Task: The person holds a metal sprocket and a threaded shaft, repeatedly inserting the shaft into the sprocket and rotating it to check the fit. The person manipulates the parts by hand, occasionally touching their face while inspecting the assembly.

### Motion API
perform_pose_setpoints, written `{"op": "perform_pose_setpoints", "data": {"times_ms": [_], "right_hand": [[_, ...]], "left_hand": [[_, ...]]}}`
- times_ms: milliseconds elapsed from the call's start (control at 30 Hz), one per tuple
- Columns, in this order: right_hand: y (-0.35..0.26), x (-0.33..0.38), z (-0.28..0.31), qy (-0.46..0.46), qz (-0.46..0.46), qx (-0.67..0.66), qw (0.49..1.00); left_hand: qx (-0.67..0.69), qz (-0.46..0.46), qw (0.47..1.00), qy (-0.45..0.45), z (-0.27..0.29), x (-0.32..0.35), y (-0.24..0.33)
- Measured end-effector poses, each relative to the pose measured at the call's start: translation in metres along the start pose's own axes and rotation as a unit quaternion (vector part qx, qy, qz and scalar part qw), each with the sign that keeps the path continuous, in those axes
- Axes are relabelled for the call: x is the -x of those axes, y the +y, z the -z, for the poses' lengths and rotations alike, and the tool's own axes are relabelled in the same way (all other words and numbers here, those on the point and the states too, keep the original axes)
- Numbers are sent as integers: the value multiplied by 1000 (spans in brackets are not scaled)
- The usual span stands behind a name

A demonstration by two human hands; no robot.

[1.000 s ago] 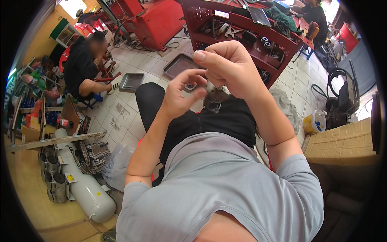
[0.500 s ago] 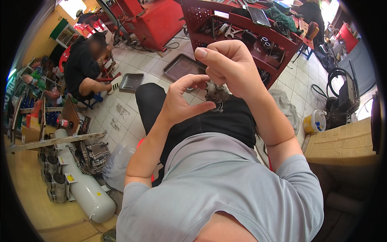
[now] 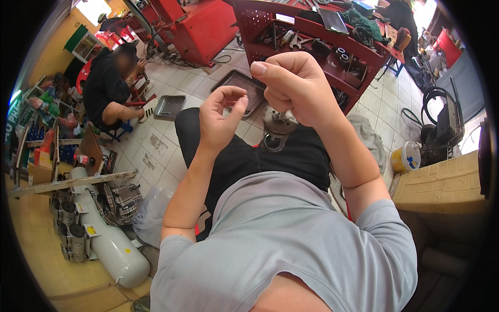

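Note:
My right hand [image 3: 297,89] is closed in a fist, thumb on top, around the upper end of a round grey metal machine part [image 3: 279,125]. The part hangs just below the fist, above my lap; a metal ring or loop shows at its lower edge. What the fingers grip exactly is hidden behind the hand. My left hand [image 3: 222,117] is held to the left of the part, apart from it. Its fingers are loosely curled, with the thumb near the fingertips and nothing visible between them.
Two dark metal trays [image 3: 170,106] lie on the tiled floor ahead. Beyond stands a red tool cart [image 3: 358,62] loaded with tools. At the left, a person in black [image 3: 106,83] sits low. A white cylinder tank [image 3: 112,244] lies lower left; a bucket [image 3: 405,157] stands at the right.
My left hand has come off the metal part and moved left, its fingers curling in. The part has turned, so its ring shows below. My right hand has hardly moved.

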State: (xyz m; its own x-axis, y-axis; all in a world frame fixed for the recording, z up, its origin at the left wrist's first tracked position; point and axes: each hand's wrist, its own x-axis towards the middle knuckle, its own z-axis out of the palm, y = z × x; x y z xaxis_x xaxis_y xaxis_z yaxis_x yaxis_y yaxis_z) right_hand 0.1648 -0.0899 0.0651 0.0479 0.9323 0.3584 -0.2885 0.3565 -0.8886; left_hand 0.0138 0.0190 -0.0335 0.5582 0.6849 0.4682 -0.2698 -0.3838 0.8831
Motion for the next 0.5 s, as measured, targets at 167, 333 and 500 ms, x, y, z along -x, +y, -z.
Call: {"op": "perform_pose_setpoints", "data": {"times_ms": [167,333,500], "right_hand": [[2,-1,1,16,12,46,999],[2,0,-1,14,9,41,999],[-1,1,-2,15,-13,28,999]], "left_hand": [[-83,-30,987,-133,-2,8,20],[-99,-7,979,-176,-11,10,31],[-99,-26,980,-173,-9,7,30]]}}
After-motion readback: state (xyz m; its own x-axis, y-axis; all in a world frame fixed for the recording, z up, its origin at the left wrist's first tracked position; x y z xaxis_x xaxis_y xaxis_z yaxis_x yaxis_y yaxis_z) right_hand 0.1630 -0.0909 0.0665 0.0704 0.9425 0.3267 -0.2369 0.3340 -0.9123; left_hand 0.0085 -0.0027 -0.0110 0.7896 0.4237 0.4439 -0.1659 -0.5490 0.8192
